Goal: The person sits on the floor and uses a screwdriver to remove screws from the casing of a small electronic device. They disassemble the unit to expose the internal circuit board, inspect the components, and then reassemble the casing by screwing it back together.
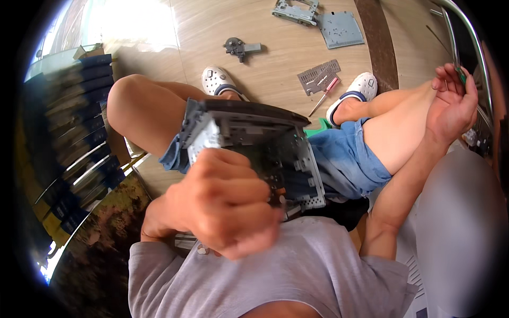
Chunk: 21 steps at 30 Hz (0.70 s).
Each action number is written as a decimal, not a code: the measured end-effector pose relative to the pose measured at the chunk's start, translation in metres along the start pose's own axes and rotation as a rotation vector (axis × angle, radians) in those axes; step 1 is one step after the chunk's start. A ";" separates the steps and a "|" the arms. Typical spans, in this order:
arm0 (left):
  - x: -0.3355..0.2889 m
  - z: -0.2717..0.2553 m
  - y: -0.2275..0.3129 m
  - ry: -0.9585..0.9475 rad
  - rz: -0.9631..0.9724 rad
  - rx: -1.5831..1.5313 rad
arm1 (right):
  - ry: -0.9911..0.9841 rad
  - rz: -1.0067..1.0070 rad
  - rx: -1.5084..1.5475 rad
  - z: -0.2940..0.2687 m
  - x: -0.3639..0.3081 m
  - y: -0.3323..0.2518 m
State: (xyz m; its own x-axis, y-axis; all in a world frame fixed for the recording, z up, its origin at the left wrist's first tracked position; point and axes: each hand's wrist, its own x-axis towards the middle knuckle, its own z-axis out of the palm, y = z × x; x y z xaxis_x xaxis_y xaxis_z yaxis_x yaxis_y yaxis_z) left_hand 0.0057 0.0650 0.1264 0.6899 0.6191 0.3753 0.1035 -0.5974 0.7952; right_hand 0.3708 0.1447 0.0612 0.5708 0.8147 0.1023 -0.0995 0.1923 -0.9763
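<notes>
Grey metal makes up one open case (254, 140) at the centre of my view, near the lap, with its hollow side facing me and one dark panel on its 12 o'clock edge. I watch from far off and count two hands. One is my left hand (228, 204), just off the centre toward 7 o'clock, blurry, with its fingers curled in like a fist. It is in front of the case, but I cannot tell if it touches it or pinches anything. The other is my right hand (450, 106), between 2 and 3 o'clock, palm up, with one green handle (461, 74) pinched by the thumb and fingers. On the floor I count three flat or boxy metal parts: one bracket (295, 13) between 12 and 1, one grey plate (341, 30) at 1, and one plate full of holes (317, 77), also near 1. One small dark motor (234, 47) lies at 12. One red-handled screwdriver (327, 90) touches the holey plate, between 1 and 2. Two white clogs (214, 80) are on the feet, one at 11 and one at 2.
</notes>
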 end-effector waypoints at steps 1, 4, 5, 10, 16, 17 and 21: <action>-0.002 -0.005 -0.002 -0.011 -0.007 0.024 | 0.011 -0.037 -0.068 0.003 -0.003 -0.001; 0.001 -0.012 0.001 0.079 -0.069 0.091 | 0.026 -0.060 -0.056 -0.007 -0.005 -0.003; 0.004 -0.015 0.001 0.075 -0.065 0.093 | 0.022 -0.075 -0.035 -0.010 -0.006 -0.005; 0.025 -0.039 -0.019 0.221 0.154 0.656 | -0.040 -0.015 -0.016 -0.011 -0.006 -0.008; 0.061 -0.083 -0.077 0.178 0.481 0.805 | -0.518 0.285 -0.518 0.026 0.016 0.035; 0.068 -0.087 -0.093 0.148 0.556 0.801 | -0.614 0.339 -0.609 0.044 0.014 0.047; 0.077 -0.103 -0.139 -0.007 0.500 0.619 | -1.013 0.362 -1.319 0.098 -0.003 0.150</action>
State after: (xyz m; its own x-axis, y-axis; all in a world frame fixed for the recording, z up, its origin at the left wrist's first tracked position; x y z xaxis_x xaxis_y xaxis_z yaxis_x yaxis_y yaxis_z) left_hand -0.0298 0.2483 0.0939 0.7641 0.2005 0.6131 0.1581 -0.9797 0.1233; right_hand 0.2747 0.2246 -0.0674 -0.0886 0.8084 -0.5820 0.8933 -0.1939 -0.4054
